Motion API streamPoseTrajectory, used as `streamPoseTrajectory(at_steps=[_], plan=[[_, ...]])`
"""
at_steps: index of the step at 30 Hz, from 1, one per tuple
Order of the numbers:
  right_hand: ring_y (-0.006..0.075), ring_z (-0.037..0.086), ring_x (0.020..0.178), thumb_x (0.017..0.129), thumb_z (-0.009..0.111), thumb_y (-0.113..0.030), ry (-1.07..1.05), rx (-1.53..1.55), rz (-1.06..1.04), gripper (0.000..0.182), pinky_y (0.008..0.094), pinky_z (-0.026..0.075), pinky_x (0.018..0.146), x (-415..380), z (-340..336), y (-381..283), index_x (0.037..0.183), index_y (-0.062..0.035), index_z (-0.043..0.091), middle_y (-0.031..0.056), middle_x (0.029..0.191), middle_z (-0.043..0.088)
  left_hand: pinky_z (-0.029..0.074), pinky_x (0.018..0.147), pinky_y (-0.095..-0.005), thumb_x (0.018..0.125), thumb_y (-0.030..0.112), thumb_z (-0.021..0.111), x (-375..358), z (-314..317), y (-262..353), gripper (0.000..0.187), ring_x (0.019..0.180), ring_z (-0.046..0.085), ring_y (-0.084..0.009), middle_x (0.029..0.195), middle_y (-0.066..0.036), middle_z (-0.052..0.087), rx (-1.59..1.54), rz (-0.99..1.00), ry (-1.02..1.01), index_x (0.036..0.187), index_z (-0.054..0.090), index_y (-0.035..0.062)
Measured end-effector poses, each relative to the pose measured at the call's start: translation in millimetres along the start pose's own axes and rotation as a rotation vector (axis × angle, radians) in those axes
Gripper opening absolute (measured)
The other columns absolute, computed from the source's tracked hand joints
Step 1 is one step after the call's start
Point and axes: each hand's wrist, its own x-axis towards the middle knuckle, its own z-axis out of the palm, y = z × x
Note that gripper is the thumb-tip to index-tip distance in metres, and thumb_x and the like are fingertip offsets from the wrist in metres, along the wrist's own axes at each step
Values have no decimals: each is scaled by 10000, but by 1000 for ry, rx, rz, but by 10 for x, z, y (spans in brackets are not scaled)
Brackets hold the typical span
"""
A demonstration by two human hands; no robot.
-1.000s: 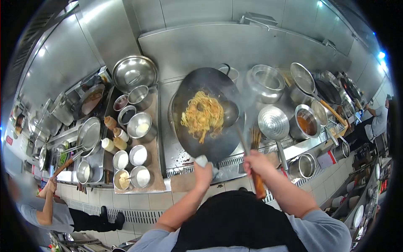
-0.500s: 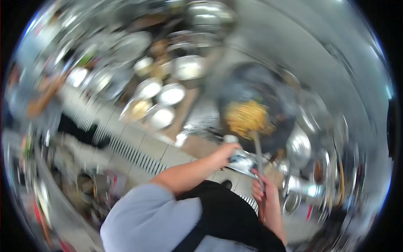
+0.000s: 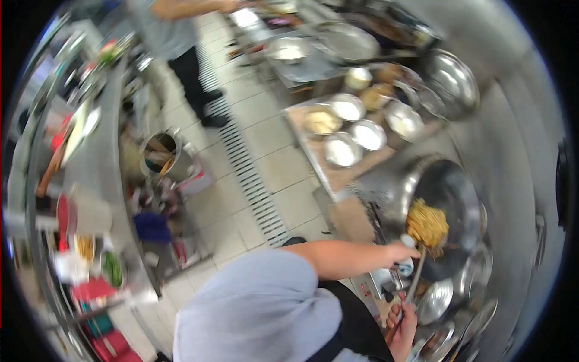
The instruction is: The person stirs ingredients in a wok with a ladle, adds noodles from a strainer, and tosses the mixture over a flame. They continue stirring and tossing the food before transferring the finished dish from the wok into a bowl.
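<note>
- The ladle (image 3: 416, 274): its bowl end is lost behind the noodles (image 3: 427, 224), and its handle end is covered by the right hand (image 3: 403, 318).
- The right hand is small and low near the bottom edge; its fingers cannot be told apart.
- The left hand (image 3: 403, 252) covers the wok (image 3: 440, 199) handle, so the grip itself is hidden.
- The co-worker (image 3: 175, 30) is cut off by the top edge; only torso, legs and an arm show.
- The bowls (image 3: 356, 130) at the counter's near edge hold pale contents too blurred to name.
- Items on the left shelf (image 3: 78, 241) are smeared colour only.
</note>
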Motion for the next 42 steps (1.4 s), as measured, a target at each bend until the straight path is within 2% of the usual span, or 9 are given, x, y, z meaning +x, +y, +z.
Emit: streamPoseTrajectory(at_steps=[2, 5, 10, 11, 12, 14, 20, 32, 42], plan=[[113, 406, 433, 911, 484, -152, 61, -103, -32, 324, 252, 332, 355, -83, 120, -37, 1233, -113, 464, 33, 666, 476, 483, 579, -397, 705, 199, 739, -289, 12, 261, 278, 654, 592, -222, 812, -87, 617, -118, -178, -88, 890, 624, 26], [82, 397, 446, 893, 548, -143, 85, -90, -39, 222, 238, 335, 386, -215, 138, 17, 1109, -96, 523, -15, 593, 422, 482, 584, -383, 809, 197, 619, 220, -82, -232, 127, 651, 585, -195, 770, -75, 598, 134, -198, -102, 834, 593, 75], [67, 418, 428, 859, 547, -134, 32, -129, -202, 100, 249, 365, 363, -285, -242, 489, 922, -67, 509, -28, 589, 438, 538, 562, -329, 828, 137, 542, -93, -194, -49, 66, 648, 630, -207, 771, -80, 642, -130, -223, -376, 832, 564, 75], [70, 426, 430, 853, 547, -130, 63, -85, -206, 99, 254, 372, 365, -420, -320, 553, 913, -62, 508, -23, 582, 442, 518, 519, -303, 829, 139, 533, -181, -119, -35, 73, 630, 621, -184, 743, -63, 632, -40, -227, -187, 817, 561, 72], [72, 433, 431, 847, 548, -126, 72, -77, -204, 98, 260, 378, 367, -574, -412, 579, 903, -57, 507, -17, 576, 446, 484, 466, -279, 833, 150, 526, -147, -171, 11, 95, 575, 596, -172, 694, -47, 607, -57, -365, -299, 816, 568, 67], [76, 437, 431, 839, 545, -121, 37, -30, -253, 110, 261, 378, 369, -847, -654, 905, 917, -54, 509, -14, 575, 446, 452, 421, -275, 801, 142, 525, -449, -60, -147, 93, 518, 567, -168, 650, -37, 578, 131, -231, -136, 813, 570, 61], [79, 430, 444, 829, 542, -109, 85, 24, -346, 162, 254, 361, 394, -2101, -990, 1692, 972, -38, 512, -10, 614, 454, 395, 346, -298, 741, 192, 516, -1269, 592, -179, 88, 477, 547, -158, 608, -10, 541, 662, -589, -448, 743, 512, 104], [67, 456, 500, 817, 541, -100, 645, 531, -526, 155, 247, 377, 435, -3712, -2011, 3648, 955, -31, 525, -16, 644, 480, 425, 383, -320, 710, 109, 521, -2504, 3353, -2746, 87, 450, 530, -209, 627, -55, 542, 680, -802, -826, 785, 495, 73], [83, 430, 441, 824, 505, -46, 950, 973, -656, 272, 253, 381, 400, -4585, -2922, 4227, 1087, 8, 462, -5, 605, 430, 455, 433, -339, 728, 76, 508, -3299, 5178, -4787, 133, 535, 574, -207, 687, -90, 580, 830, -1070, -1207, 845, 534, 17]])
